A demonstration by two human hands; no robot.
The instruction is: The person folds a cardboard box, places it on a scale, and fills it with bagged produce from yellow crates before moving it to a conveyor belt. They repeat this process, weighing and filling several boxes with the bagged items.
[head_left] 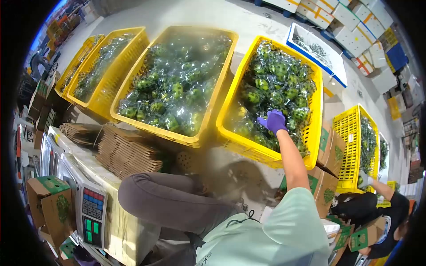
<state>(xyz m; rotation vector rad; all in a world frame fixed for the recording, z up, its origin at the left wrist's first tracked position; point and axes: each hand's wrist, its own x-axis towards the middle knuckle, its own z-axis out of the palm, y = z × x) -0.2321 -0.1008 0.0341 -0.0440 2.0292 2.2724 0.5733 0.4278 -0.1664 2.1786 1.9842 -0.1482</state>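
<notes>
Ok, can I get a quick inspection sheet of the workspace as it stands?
Surface: concrete floor, crates tilted on it.
Job's things: yellow crate full of bagged green produce.
Clutter: flat cartons stacked; scale keypad; printed box.
Hands: right hand, purple-gloved, on the bags in the crate, grip unclear; left hand not in view.
Cables: nothing seen.
Surroundings: more yellow crates to the left; blue bin; white boxes; a co-worker at lower right.
</notes>
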